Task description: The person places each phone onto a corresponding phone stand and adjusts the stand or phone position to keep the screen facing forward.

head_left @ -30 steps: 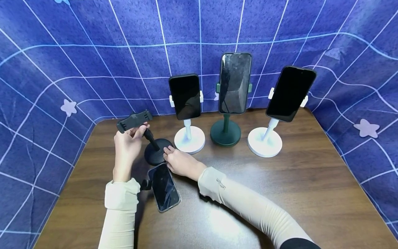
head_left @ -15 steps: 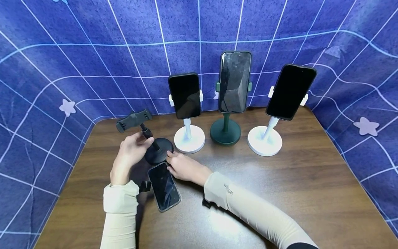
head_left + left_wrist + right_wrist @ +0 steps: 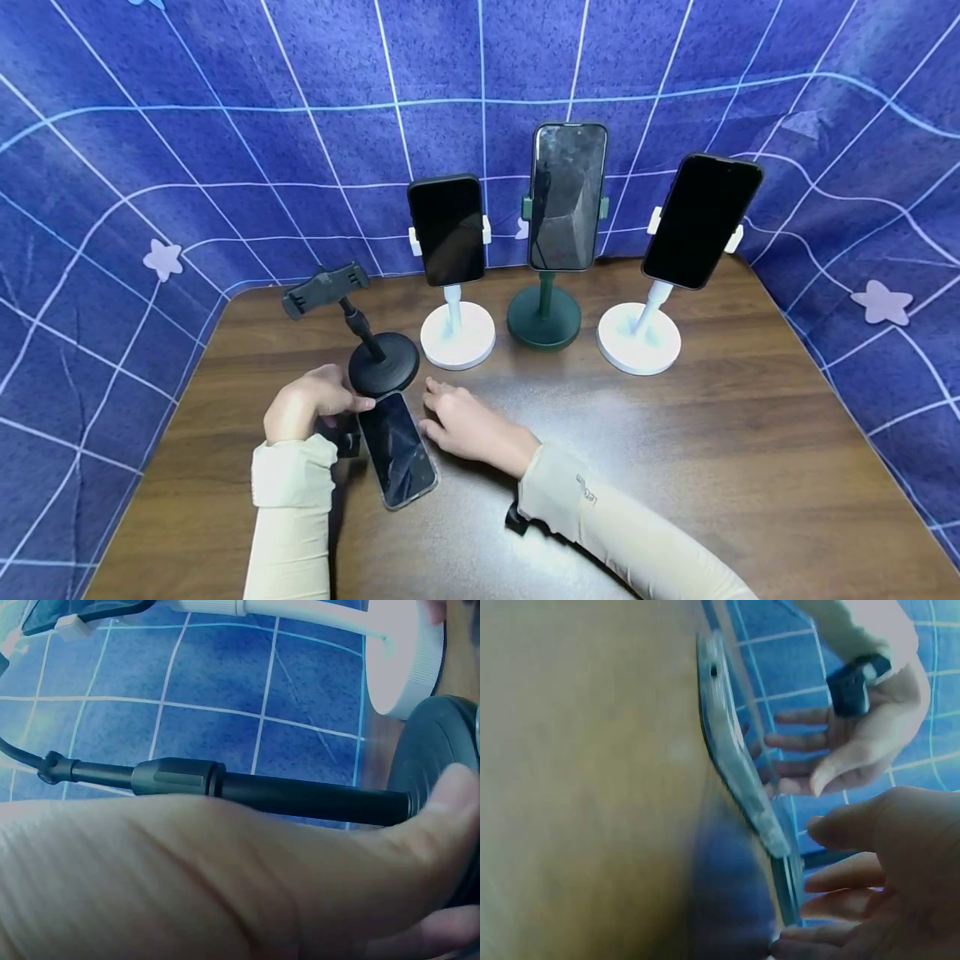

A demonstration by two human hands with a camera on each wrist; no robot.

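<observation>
A phone [image 3: 397, 454] with a dark screen and clear case lies on the table, its top end at the edge of the black phone stand [image 3: 384, 364]. The stand's clamp holds nothing. My left hand [image 3: 311, 400] is at the phone's upper left corner, thumb reaching toward it; whether it touches is unclear. In the right wrist view, the left hand [image 3: 862, 742] has its fingers extended and apart. My right hand [image 3: 480, 429] is beside the phone's upper right side, fingers relaxed and holding nothing. The left wrist view shows my thumb [image 3: 442, 802] in front of the stand's base [image 3: 439, 742].
To the right stand a white phone stand [image 3: 457, 346], a green one [image 3: 545, 321] and another white one [image 3: 639, 346], each holding a phone upright or tilted. The wooden table [image 3: 712, 467] meets a blue gridded cloth [image 3: 480, 67] behind and at both sides.
My left hand has let go of the black stand, moving down from its clamp past the pole to the phone's corner. My right hand has left the stand's base, shifting right and nearer.
</observation>
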